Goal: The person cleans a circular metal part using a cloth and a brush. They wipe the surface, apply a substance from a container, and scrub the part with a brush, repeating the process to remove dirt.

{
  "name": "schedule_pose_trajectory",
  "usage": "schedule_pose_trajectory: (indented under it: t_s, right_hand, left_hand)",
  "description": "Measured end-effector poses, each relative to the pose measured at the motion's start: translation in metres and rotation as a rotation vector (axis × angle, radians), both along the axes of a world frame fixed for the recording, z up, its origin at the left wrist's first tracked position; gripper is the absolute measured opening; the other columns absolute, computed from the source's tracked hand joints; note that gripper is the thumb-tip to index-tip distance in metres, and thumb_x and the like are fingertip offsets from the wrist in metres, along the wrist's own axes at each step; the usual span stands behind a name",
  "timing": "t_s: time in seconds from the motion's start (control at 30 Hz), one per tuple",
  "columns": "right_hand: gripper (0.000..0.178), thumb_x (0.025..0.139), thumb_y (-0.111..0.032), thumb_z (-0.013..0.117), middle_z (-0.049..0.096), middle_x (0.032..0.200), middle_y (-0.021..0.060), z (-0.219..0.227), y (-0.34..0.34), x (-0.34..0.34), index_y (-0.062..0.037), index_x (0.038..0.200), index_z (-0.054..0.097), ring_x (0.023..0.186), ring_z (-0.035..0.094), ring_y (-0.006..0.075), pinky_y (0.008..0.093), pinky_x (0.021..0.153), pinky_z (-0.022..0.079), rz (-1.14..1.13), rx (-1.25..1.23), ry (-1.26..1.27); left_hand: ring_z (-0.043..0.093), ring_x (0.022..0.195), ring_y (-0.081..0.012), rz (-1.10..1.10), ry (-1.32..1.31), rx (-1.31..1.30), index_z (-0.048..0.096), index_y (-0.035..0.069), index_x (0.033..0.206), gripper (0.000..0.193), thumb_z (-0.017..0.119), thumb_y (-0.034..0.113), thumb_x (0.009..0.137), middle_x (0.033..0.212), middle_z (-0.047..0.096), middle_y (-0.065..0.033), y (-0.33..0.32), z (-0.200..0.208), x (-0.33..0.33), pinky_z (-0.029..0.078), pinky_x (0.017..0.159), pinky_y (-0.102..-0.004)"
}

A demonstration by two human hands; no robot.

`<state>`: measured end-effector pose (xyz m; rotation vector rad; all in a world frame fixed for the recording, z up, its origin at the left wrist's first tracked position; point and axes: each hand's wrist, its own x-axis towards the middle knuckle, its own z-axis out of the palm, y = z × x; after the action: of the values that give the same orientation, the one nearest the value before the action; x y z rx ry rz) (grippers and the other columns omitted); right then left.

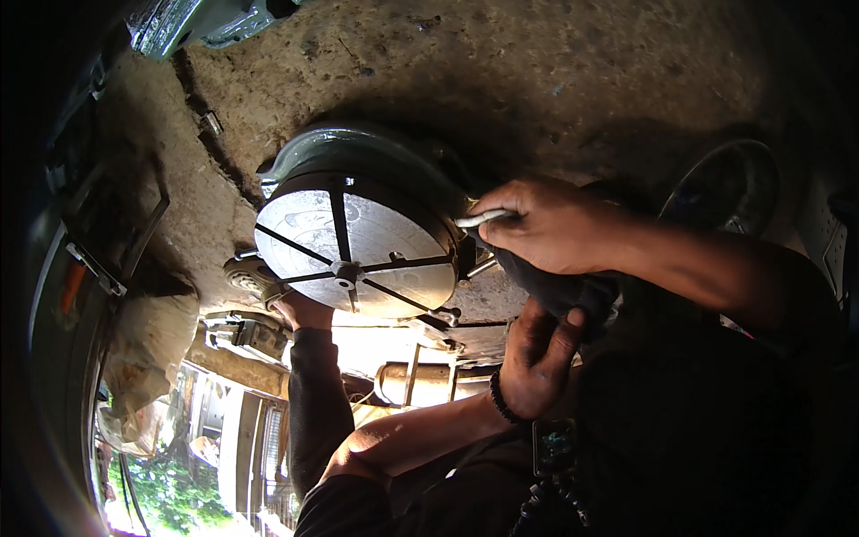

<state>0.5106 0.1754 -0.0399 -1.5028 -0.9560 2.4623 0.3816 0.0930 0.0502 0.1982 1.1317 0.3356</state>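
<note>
A round metal rotary table (304,219) with several radial slots and a hub at its centre sits in the middle of the view. At its right edge, my right hand (559,224) is closed round a dark cloth (537,277). A pale grey, finger-thick piece (488,217) sticks out of that fist toward the plate's rim; I cannot tell what it is. Lower down, my left hand (537,362), with a beaded bracelet at the wrist, pinches the cloth's lower end. Both hands are off the plate's face.
Another person's hand (304,311), in a dark sleeve, reaches behind the plate's lower left edge. A small handle (447,315) juts from the plate's lower right. A clear round container (729,183) stands at right, and a plastic bag (148,349) hangs at left. The ground is cracked.
</note>
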Motion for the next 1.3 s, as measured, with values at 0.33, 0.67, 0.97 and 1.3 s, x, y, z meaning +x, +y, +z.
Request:
schedule_pose_trajectory:
  t_s: [0.33, 0.67, 0.97, 1.3]
  right_hand:
    - [0.033, 0.095, -0.026, 0.062, 0.069, 0.102, 0.0059, -0.009, 0.031, 0.029, -0.0041, 0.120, 0.065, 0.100, 0.063, 0.0158, 0.0292, 0.089, 0.048, -0.033, 0.106, 0.071]
    - [0.027, 0.100, -0.025, 0.055, 0.065, 0.103, 0.0120, 0.017, 0.006, 0.002, -0.0047, 0.117, 0.056, 0.102, 0.062, 0.0228, 0.0369, 0.090, 0.049, -0.202, 0.042, 0.462]
    - [0.040, 0.095, -0.018, 0.062, 0.065, 0.116, 0.0172, 0.021, -0.010, -0.010, -0.0009, 0.130, 0.052, 0.109, 0.061, 0.0232, 0.0336, 0.094, 0.047, -0.191, -0.265, 0.577]
    - [0.042, 0.091, -0.002, 0.050, 0.061, 0.110, 0.0203, 0.020, -0.014, -0.059, 0.0071, 0.131, 0.042, 0.104, 0.061, 0.0288, 0.0362, 0.095, 0.048, 0.156, 0.445, 0.350]
  left_hand:
    - [0.056, 0.110, -0.0196, -0.209, 0.061, 0.214, 0.049, -0.003, 0.128, 0.041, 0.054, 0.025, 0.099, 0.118, 0.060, -0.0129, 0.028, -0.003, -0.007, 0.043, 0.097, -0.0342]
    - [0.057, 0.114, -0.0201, -0.034, 0.508, 0.270, 0.051, -0.006, 0.132, 0.040, 0.059, 0.012, 0.098, 0.123, 0.061, -0.0154, 0.074, 0.009, -0.041, 0.044, 0.100, -0.0317]
    - [0.066, 0.090, -0.0256, -1.033, 0.963, 0.890, 0.073, 0.004, 0.095, 0.017, 0.074, 0.000, 0.078, 0.093, 0.067, -0.0119, 0.127, 0.019, -0.084, 0.052, 0.079, -0.0328]
    - [0.069, 0.085, -0.0271, -1.346, 0.571, 1.182, 0.073, 0.004, 0.095, 0.015, 0.071, 0.001, 0.081, 0.093, 0.070, -0.0129, 0.213, -0.018, -0.062, 0.056, 0.074, -0.0362]
